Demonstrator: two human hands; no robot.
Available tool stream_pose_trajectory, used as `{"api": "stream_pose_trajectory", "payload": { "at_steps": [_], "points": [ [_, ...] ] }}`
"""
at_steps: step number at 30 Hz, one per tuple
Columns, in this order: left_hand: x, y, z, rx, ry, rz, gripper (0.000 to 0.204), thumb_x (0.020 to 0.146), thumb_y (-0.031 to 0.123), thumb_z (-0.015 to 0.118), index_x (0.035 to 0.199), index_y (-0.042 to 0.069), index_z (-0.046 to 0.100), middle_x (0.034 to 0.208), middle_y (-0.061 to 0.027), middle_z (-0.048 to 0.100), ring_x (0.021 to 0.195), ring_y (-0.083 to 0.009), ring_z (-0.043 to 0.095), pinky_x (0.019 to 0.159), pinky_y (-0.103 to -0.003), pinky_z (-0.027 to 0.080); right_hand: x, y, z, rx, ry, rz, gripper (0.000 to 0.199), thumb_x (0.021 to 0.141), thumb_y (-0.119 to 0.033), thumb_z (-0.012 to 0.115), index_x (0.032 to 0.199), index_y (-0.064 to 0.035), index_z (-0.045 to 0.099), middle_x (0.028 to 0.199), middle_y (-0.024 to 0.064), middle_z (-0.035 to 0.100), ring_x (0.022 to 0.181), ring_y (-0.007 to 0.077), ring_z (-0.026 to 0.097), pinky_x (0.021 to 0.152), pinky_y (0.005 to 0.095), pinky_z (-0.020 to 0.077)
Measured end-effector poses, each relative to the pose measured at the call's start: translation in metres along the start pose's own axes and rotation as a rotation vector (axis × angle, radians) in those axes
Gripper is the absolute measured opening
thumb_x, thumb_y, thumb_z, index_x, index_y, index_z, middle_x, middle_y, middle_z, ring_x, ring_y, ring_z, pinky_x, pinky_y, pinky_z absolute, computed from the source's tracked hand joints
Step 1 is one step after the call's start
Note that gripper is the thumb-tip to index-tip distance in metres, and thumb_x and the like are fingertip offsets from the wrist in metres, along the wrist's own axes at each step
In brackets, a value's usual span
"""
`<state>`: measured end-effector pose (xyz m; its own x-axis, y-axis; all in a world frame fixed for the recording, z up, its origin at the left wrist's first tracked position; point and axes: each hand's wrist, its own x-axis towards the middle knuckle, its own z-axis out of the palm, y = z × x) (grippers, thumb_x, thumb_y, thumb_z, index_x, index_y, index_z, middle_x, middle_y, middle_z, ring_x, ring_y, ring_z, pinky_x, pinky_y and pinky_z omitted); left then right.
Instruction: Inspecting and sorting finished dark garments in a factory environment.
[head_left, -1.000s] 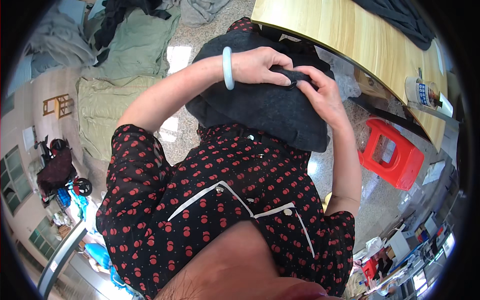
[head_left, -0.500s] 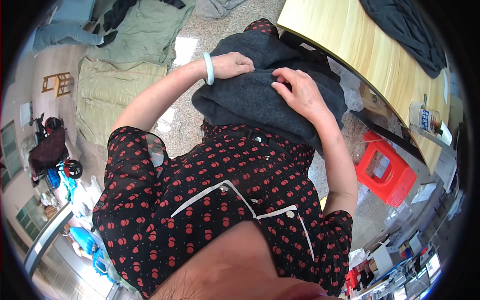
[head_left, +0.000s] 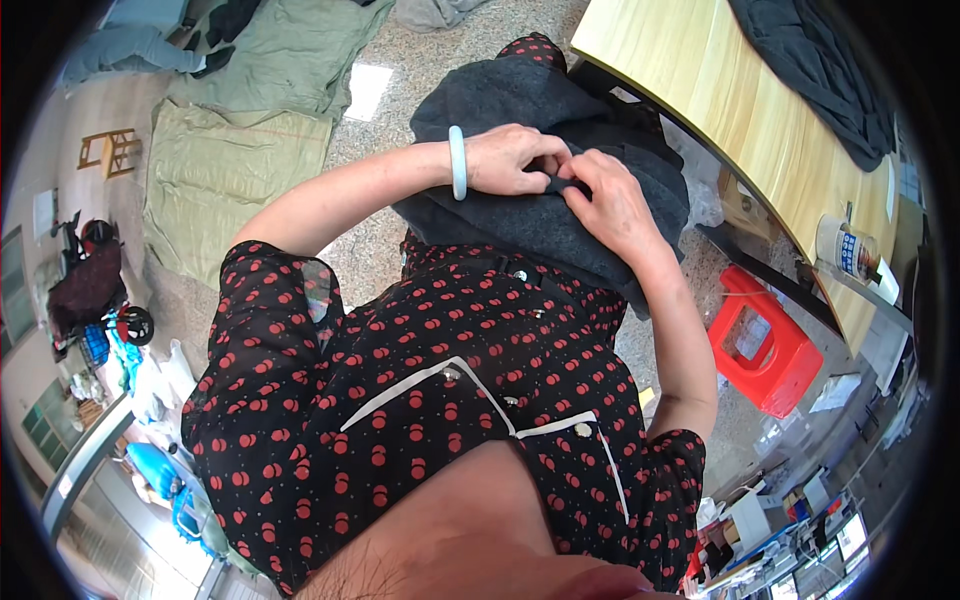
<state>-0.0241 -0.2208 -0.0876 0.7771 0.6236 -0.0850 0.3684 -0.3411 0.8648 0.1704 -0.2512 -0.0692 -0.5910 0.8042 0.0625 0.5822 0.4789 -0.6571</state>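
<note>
Above speckled floor [head_left: 450, 45], fingers [head_left: 592, 168] (some tips hidden) pinch dark cloth [head_left: 560, 222].

I wear a black shirt [head_left: 420, 340] scattered with red, round motifs, mostly in joined pairs, with tiny pale specks between them. Its collar [head_left: 535, 432] lies open at the neck, edged with white piping [head_left: 395, 397] that bends to a corner on either side. A silvery button [head_left: 451, 376] sits near the left corner, a pale button [head_left: 583, 430] near the right; smaller ones run down the front, and a shiny round stud [head_left: 520, 275] shows low at my waist. Both loose sleeves [head_left: 265, 330] end around the elbow, thin and see-through near the left hem. A smooth, pale bluish bangle [head_left: 457, 163] rings my left wrist [head_left: 443, 165]. My trousers [head_left: 532, 46] carry the same red-on-black print.
</note>
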Motion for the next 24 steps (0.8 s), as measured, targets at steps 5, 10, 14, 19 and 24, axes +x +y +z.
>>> {"api": "stream_pose_trajectory", "payload": {
  "at_steps": [5,10,14,19,24],
  "points": [
    [-0.019,0.001,-0.022,0.023,-0.209,-0.082,0.024,0.074,0.021,0.056,0.087,0.000,0.056,0.072,-0.0155,0.057,0.067,-0.0235,0.056,0.064,-0.034,0.042,-0.013,-0.009,0.000,0.082,0.001,0.014,0.012,0.071,-0.004,0.059,0.082,-0.0023,0.054,0.079,0.0109,0.054,0.079,0.0289,0.055,0.070,0.0355,0.0448],
    [-0.070,-0.018,-0.043,0.095,-0.152,-0.272,0.015,0.075,0.013,0.062,0.082,0.001,0.057,0.068,-0.0097,0.055,0.062,-0.0184,0.053,0.057,-0.030,0.041,-0.020,-0.002,0.006,0.073,-0.048,0.031,0.015,0.073,-0.009,0.061,0.085,-0.0022,0.055,0.081,0.0113,0.055,0.080,0.0284,0.056,0.070,0.0343,0.0451],
    [-0.078,-0.008,-0.034,0.071,-0.075,-0.243,0.018,0.075,0.018,0.062,0.077,0.001,0.057,0.058,-0.0078,0.049,0.052,-0.0182,0.047,0.052,-0.031,0.039,-0.008,-0.006,0.012,0.103,-0.060,0.027,0.019,0.074,-0.013,0.061,0.089,-0.0019,0.057,0.083,0.0121,0.056,0.080,0.0293,0.056,0.070,0.0349,0.0452],
    [-0.052,-0.023,-0.026,0.217,0.270,-0.276,0.022,0.079,0.019,0.061,0.092,0.002,0.057,0.078,-0.0073,0.055,0.066,-0.0151,0.053,0.061,-0.027,0.043,0.009,-0.017,0.024,0.203,-0.084,0.058,0.019,0.075,-0.016,0.061,0.086,0.0000,0.061,0.081,0.0135,0.058,0.078,0.0303,0.057,0.069,0.0355,0.0458],
    [-0.019,-0.028,-0.022,0.161,0.113,-0.233,0.044,0.069,0.032,0.068,0.099,0.002,0.058,0.091,-0.0157,0.058,0.088,-0.0291,0.056,0.078,-0.034,0.044,0.010,-0.026,0.029,0.120,-0.045,0.074,0.016,0.075,-0.016,0.060,0.081,-0.0002,0.062,0.078,0.0135,0.058,0.076,0.0301,0.058,0.069,0.0367,0.0461]
  ]
}}
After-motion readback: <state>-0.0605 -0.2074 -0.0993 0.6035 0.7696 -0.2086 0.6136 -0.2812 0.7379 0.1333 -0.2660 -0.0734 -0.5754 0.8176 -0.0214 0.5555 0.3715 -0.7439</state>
